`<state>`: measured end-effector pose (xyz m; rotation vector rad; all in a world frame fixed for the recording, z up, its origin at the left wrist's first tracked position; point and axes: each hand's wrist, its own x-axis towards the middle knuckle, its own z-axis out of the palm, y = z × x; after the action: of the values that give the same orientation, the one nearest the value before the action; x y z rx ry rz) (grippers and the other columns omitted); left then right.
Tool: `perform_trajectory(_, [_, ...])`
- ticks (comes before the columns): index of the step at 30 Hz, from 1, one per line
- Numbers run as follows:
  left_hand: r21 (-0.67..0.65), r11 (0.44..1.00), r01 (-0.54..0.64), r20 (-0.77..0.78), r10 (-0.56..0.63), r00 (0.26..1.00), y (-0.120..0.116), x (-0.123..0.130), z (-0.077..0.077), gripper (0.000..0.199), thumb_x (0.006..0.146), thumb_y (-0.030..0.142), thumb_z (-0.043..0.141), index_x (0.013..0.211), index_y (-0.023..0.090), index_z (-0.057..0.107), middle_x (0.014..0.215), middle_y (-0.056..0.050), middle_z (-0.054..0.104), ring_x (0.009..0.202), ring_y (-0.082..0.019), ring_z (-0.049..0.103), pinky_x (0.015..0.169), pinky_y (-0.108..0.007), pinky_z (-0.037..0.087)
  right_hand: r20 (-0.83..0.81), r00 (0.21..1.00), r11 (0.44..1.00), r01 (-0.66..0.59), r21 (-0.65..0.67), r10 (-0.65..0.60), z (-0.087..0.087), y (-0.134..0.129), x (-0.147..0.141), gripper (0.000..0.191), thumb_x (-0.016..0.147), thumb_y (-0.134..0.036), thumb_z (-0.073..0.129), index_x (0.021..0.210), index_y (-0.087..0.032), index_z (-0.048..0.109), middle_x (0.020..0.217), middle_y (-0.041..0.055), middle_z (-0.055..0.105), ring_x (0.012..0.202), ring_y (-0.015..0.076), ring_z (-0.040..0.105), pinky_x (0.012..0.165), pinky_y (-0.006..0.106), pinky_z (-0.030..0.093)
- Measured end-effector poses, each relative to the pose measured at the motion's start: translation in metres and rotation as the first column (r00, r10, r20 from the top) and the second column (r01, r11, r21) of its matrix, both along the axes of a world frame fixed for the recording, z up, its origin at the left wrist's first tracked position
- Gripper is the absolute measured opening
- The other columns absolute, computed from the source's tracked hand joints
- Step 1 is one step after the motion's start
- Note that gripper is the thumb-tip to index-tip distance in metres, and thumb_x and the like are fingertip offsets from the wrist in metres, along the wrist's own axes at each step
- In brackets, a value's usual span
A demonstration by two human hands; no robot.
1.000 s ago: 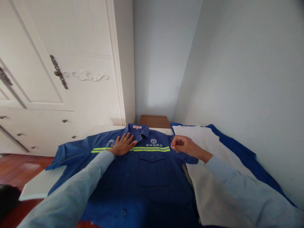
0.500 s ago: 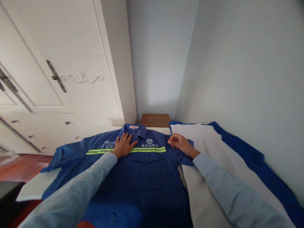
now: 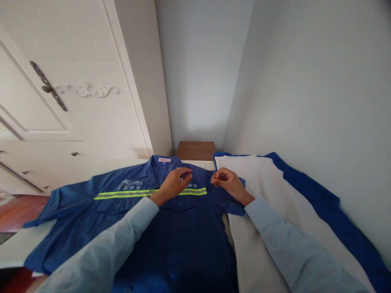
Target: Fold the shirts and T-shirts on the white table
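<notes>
A dark blue work shirt [image 3: 180,228] lies spread out, front up, with a yellow-green reflective stripe [image 3: 122,195] and white lettering across its chest. Above the chest lettering near the collar is my left hand [image 3: 175,182], its fingers curved with a gap between thumb and fingertips, holding nothing visible. My right hand [image 3: 227,181] is over the shirt's sleeve near the shoulder, its fingers curled and thumb pressed to them; whatever they may pinch is too small to make out. The sleeve end lies partly under my right wrist.
Right of the shirt lies a white cloth [image 3: 262,244] over a bright blue garment [image 3: 320,199] along the grey wall. A white wardrobe [image 3: 100,122] stands at the left. A brown wooden box-like piece [image 3: 196,150] sits in the corner behind the collar.
My left hand has lifted off the shirt's chest and moved right, its fingers now curved instead of flat. My right hand stays near the shoulder. The view has shifted slightly.
</notes>
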<state>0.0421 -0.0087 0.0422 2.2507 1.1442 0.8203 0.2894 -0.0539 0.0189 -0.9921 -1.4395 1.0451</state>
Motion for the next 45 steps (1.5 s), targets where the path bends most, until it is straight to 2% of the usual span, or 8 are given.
perform_trajectory(3, [-0.217, 0.940, 0.262, 0.251, -0.206, 0.946, -0.017, 0.031, -0.006, 0.035, 0.092, 0.045, 0.055, 0.096, 0.014, 0.072, 0.086, -0.005, 0.072, 0.072, -0.015, 0.065, 0.067, -0.026, 0.051, 0.054, 0.998, 1.000, 0.014, 0.002, -0.014, 0.000, -0.002, 0.000, 0.037, 0.067, -0.045, 0.084, 0.072, -0.021, 0.056, 0.074, 0.0001, 0.066, 0.062, 0.0137, 0.057, 0.061, 0.028, 0.047])
perform_trajectory(7, [-0.239, 0.913, 0.330, 0.335, -0.241, 0.911, -0.026, 0.042, -0.019, 0.035, 0.096, 0.045, 0.051, 0.085, 0.015, 0.066, 0.078, -0.001, 0.066, 0.068, -0.012, 0.061, 0.065, -0.024, 0.045, 0.185, 0.981, 0.998, 0.053, 0.020, -0.055, 0.000, -0.004, -0.002, 0.032, 0.070, -0.044, 0.082, 0.073, -0.021, 0.060, 0.071, -0.0002, 0.063, 0.062, 0.0141, 0.054, 0.058, 0.028, 0.042])
perform_trajectory(11, [-0.186, 0.925, 0.331, 0.214, -0.291, 0.932, -0.028, 0.037, -0.025, 0.029, 0.099, 0.038, 0.044, 0.085, 0.017, 0.060, 0.078, 0.000, 0.061, 0.069, -0.012, 0.058, 0.066, -0.025, 0.042, 0.349, 0.936, 0.997, 0.021, 0.077, -0.046, 0.002, -0.007, -0.005, 0.028, 0.077, -0.044, 0.078, 0.076, -0.020, 0.063, 0.071, 0.0003, 0.064, 0.064, 0.0148, 0.055, 0.061, 0.028, 0.042])
perform_trajectory(17, [0.018, 0.940, 0.339, -0.055, -0.338, 0.939, -0.031, 0.035, -0.025, 0.027, 0.103, 0.031, 0.038, 0.092, 0.018, 0.059, 0.088, -0.004, 0.063, 0.076, -0.015, 0.057, 0.073, -0.027, 0.041, 0.465, 0.885, 0.997, -0.026, 0.078, -0.013, 0.004, -0.009, -0.007, 0.027, 0.081, -0.045, 0.076, 0.077, -0.020, 0.064, 0.071, 0.0006, 0.065, 0.063, 0.0151, 0.057, 0.061, 0.028, 0.042])
perform_trajectory(21, [0.099, 0.924, 0.369, -0.206, -0.344, 0.916, -0.030, 0.034, -0.027, 0.029, 0.104, 0.031, 0.035, 0.097, 0.017, 0.059, 0.092, -0.005, 0.065, 0.081, -0.016, 0.059, 0.075, -0.028, 0.042, 0.491, 0.871, 0.998, -0.050, 0.048, 0.020, 0.003, -0.010, -0.006, 0.027, 0.080, -0.045, 0.077, 0.077, -0.021, 0.065, 0.072, 0.0011, 0.066, 0.065, 0.0163, 0.058, 0.062, 0.029, 0.043])
perform_trajectory(28, [0.141, 0.891, 0.432, -0.389, -0.352, 0.851, -0.028, 0.035, -0.023, 0.030, 0.104, 0.032, 0.037, 0.097, 0.016, 0.061, 0.091, -0.006, 0.067, 0.082, -0.018, 0.063, 0.075, -0.028, 0.044, 0.461, 0.885, 0.998, -0.065, -0.008, 0.061, 0.004, -0.011, -0.006, 0.022, 0.075, -0.036, 0.080, 0.076, -0.021, 0.065, 0.071, -0.0004, 0.065, 0.066, 0.0158, 0.058, 0.063, 0.029, 0.043])
perform_trajectory(39, [0.120, 0.887, 0.445, -0.420, -0.361, 0.833, -0.028, 0.035, -0.027, 0.023, 0.103, 0.022, 0.038, 0.100, 0.015, 0.060, 0.096, -0.007, 0.068, 0.087, -0.017, 0.064, 0.080, -0.028, 0.046, 0.387, 0.914, 0.990, -0.084, -0.109, 0.120, 0.003, -0.010, -0.004, 0.025, 0.068, -0.032, 0.084, 0.077, -0.020, 0.065, 0.068, -0.0018, 0.064, 0.064, 0.0142, 0.056, 0.060, 0.027, 0.041])
perform_trajectory(45, [0.156, 0.850, 0.504, -0.424, -0.403, 0.811, -0.029, 0.033, -0.028, 0.027, 0.103, 0.023, 0.034, 0.101, 0.015, 0.060, 0.099, -0.008, 0.068, 0.089, -0.019, 0.063, 0.083, -0.030, 0.047, 0.373, 0.915, 0.985, -0.110, -0.134, 0.153, 0.003, -0.010, -0.004, 0.025, 0.068, -0.034, 0.083, 0.078, -0.020, 0.064, 0.068, -0.0017, 0.064, 0.062, 0.0137, 0.055, 0.058, 0.026, 0.041])
